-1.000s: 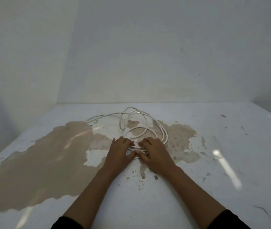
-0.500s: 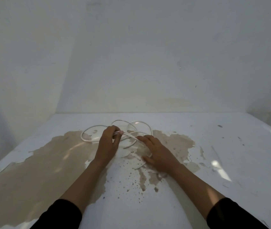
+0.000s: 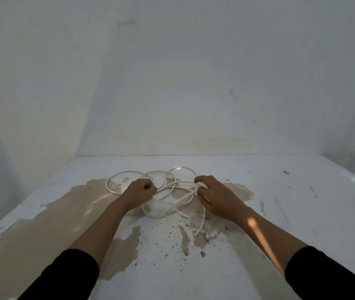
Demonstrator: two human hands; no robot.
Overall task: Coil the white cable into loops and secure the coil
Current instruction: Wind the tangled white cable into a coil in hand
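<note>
We see the white cable [image 3: 168, 192] lying in loose, uneven loops at the centre of the frame, on a white surface [image 3: 291, 213] whose paint has peeled off in large tan patches [image 3: 42, 224]. Left hand [image 3: 136, 194] sits left of centre, fist clenched, fingers [image 3: 148, 185] curled round a strand where two of the far loops meet. Right hand [image 3: 217, 197] sits right of centre, its fingers [image 3: 201, 180] bent and pinching several strands gathered at the right side of the tangle. Between the two hands the strands run taut-ish and lifted off the surface; we can't tell exactly how many the right hand has. Three rounder loops lie flat beyond the hands, toward the upper middle, one to the far left of the left hand, one behind it, one behind the right hand's fingertips. A wider loop sags toward us below the hands, and one loose tail [image 3: 201, 226] trails down and ends near the speckled paint chips at lower centre. Both forearms come in from the bottom corners, black sleeves [image 3: 64, 276] pushed up to mid-forearm. Plain white walls [image 3: 172, 83] meet in a corner at upper left; a streak of light falls across the right forearm.
</note>
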